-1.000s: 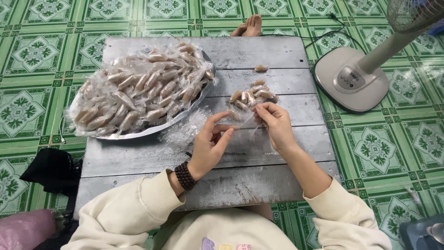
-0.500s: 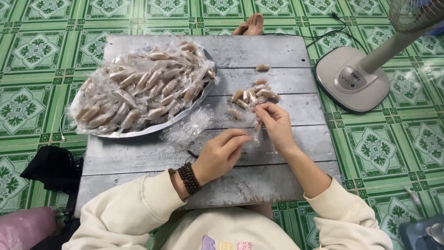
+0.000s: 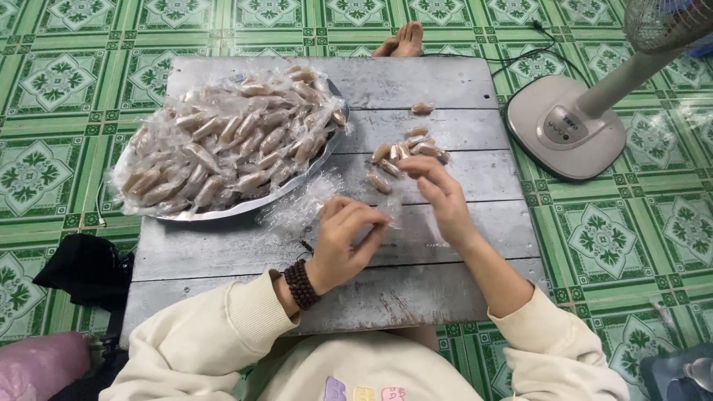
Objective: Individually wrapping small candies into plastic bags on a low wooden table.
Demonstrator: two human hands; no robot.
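My left hand (image 3: 343,239) lies curled on the grey wooden table (image 3: 223,252), fingers closed on a clear plastic wrapper (image 3: 388,211) that sticks out toward my right hand. My right hand (image 3: 440,194) reaches forward, its fingertips bunched at the near edge of a small pile of brown oblong sweets (image 3: 410,148). Whether they pinch a piece is hidden. One loose sweet (image 3: 379,183) lies just left of those fingertips. A heap of clear wrappers (image 3: 297,208) sits in front of my left hand.
A metal tray (image 3: 223,214) heaped with wrapped sweets (image 3: 230,145) fills the table's left half. One stray sweet (image 3: 421,108) lies farther back. A fan's base (image 3: 566,128) stands on the green tiled floor at right, and bare feet (image 3: 403,38) show beyond the table.
The hands were pinching something together between them. Now they have parted: my right hand has moved forward to the small pile, and my left hand has curled closed and drawn nearer to me.
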